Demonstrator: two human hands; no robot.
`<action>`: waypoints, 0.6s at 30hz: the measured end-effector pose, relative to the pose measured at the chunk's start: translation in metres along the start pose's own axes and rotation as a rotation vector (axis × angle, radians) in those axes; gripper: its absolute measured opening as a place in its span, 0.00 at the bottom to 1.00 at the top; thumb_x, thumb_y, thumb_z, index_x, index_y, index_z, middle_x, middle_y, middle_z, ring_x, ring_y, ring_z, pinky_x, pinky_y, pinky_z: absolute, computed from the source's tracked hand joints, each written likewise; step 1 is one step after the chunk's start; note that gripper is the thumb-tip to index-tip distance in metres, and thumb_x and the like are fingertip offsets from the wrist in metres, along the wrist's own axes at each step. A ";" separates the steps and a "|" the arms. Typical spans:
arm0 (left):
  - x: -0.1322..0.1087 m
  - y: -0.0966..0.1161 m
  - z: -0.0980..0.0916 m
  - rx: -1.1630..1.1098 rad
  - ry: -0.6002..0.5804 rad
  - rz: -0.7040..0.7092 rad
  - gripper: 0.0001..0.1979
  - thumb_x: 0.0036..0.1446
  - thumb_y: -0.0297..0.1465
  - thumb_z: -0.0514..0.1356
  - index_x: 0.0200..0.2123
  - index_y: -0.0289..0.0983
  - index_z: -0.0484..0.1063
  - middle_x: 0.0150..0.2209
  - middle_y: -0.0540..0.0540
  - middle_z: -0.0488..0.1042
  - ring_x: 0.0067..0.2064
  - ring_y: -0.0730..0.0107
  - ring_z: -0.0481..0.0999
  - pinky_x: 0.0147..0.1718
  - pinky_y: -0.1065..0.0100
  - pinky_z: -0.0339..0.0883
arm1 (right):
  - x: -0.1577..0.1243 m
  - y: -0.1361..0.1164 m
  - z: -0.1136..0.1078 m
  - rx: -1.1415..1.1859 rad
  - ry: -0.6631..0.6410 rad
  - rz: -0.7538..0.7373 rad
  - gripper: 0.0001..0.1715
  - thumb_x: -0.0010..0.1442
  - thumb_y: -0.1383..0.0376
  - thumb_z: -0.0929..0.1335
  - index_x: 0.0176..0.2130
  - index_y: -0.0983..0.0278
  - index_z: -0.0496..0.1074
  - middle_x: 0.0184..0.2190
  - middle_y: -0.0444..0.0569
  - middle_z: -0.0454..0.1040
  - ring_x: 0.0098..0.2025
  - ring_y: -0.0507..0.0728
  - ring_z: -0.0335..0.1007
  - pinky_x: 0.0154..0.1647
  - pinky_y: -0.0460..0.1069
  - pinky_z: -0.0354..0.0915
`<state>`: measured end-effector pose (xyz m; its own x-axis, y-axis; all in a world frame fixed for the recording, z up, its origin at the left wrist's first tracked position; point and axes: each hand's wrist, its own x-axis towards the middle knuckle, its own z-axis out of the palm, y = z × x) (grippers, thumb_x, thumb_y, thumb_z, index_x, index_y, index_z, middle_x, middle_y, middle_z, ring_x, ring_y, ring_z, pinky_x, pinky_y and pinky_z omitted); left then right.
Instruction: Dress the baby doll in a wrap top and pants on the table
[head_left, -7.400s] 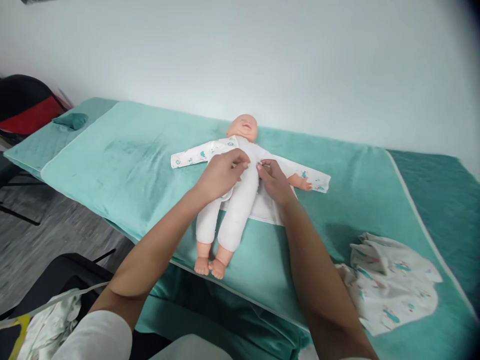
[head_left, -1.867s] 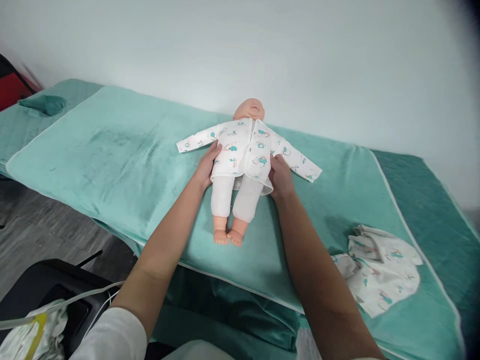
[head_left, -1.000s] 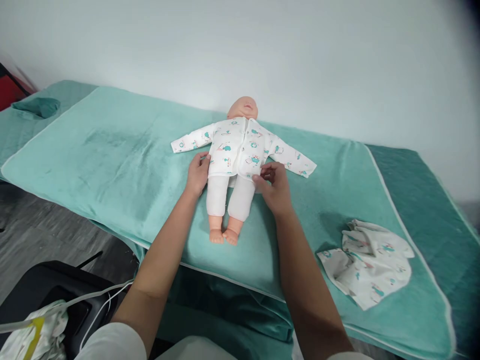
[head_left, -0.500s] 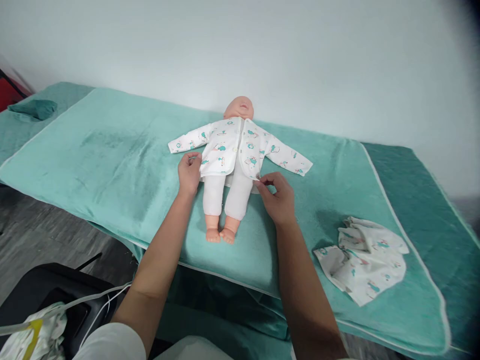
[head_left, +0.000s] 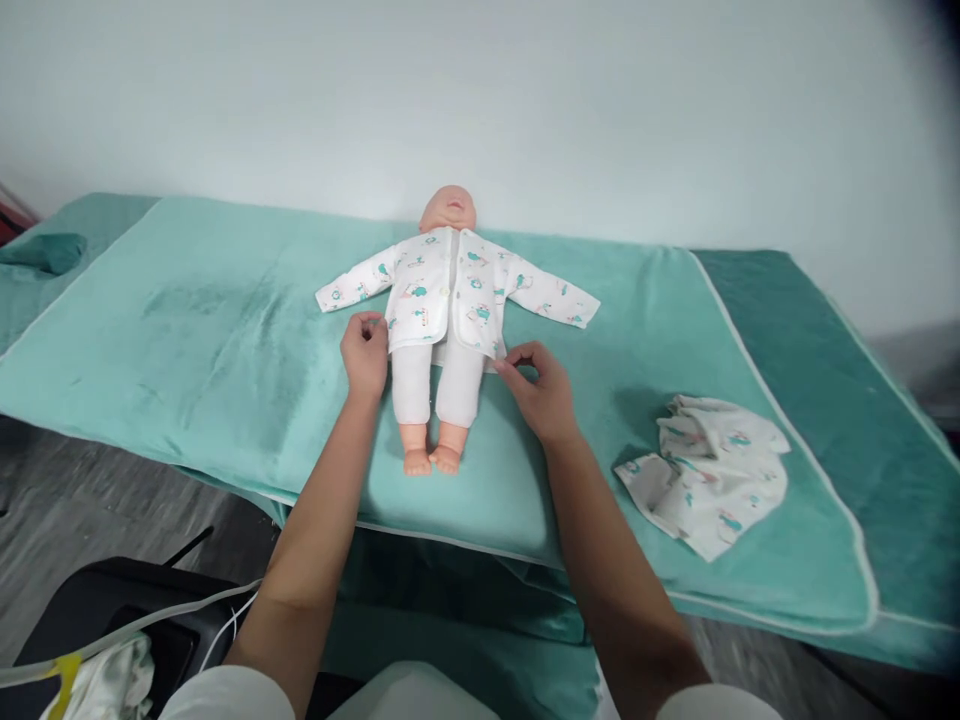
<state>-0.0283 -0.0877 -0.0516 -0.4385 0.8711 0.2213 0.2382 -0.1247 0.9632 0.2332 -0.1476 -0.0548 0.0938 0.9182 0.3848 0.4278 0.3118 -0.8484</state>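
Observation:
A baby doll [head_left: 448, 208] lies on its back, head toward the wall, with its bare feet toward me. It wears a white printed baby jacket [head_left: 421, 290], sleeves spread out to both sides, the front edges slightly apart over a white cloth body. My left hand [head_left: 365, 352] is closed in a pinch at the jacket's lower left side edge. At the lower right corner of the hem, my right hand [head_left: 537, 388] pinches the fabric between thumb and forefinger. The doll's hands are hidden in the sleeves.
A crumpled printed baby garment [head_left: 712, 475] lies to the right on the green bed cover [head_left: 247, 380]. A white wall [head_left: 480, 100] rises behind the bed. At lower left stand a black chair [head_left: 97, 600], a pale cable [head_left: 172, 608] and another bundled cloth [head_left: 112, 680].
The whole view has shifted, so the doll and bed appear a little farther left. Both hands stay at the jacket's lower edges, and the right side of the hem is drawn slightly outward.

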 end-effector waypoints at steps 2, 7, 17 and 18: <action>-0.003 -0.001 -0.003 0.082 -0.023 0.081 0.02 0.61 0.29 0.62 0.38 0.39 0.75 0.26 0.54 0.67 0.30 0.70 0.67 0.35 0.68 0.61 | -0.016 0.002 -0.011 -0.125 0.064 -0.038 0.11 0.64 0.55 0.72 0.34 0.58 0.71 0.33 0.46 0.76 0.39 0.59 0.72 0.46 0.56 0.67; -0.009 -0.006 -0.010 0.296 -0.108 0.244 0.05 0.61 0.25 0.59 0.38 0.40 0.74 0.36 0.48 0.76 0.40 0.64 0.74 0.45 0.64 0.66 | -0.091 -0.011 -0.061 -0.570 0.300 -0.104 0.02 0.66 0.63 0.69 0.40 0.57 0.73 0.45 0.51 0.81 0.52 0.65 0.75 0.68 0.70 0.58; -0.041 -0.001 -0.037 0.347 -0.133 0.403 0.07 0.62 0.24 0.57 0.39 0.41 0.72 0.43 0.41 0.75 0.49 0.56 0.74 0.54 0.56 0.68 | -0.150 0.018 -0.147 -0.638 0.479 0.321 0.39 0.49 0.56 0.76 0.57 0.65 0.70 0.55 0.69 0.74 0.58 0.75 0.68 0.62 0.72 0.62; -0.048 0.002 -0.041 0.329 -0.126 0.431 0.08 0.62 0.24 0.56 0.40 0.41 0.73 0.44 0.41 0.76 0.51 0.56 0.74 0.55 0.55 0.68 | -0.140 0.018 -0.144 -0.546 0.481 0.387 0.37 0.46 0.57 0.76 0.54 0.64 0.72 0.50 0.64 0.76 0.53 0.73 0.70 0.60 0.70 0.64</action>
<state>-0.0420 -0.1494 -0.0542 -0.1398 0.8266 0.5451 0.6403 -0.3445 0.6866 0.3572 -0.3058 -0.0711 0.6465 0.6925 0.3203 0.6511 -0.2820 -0.7047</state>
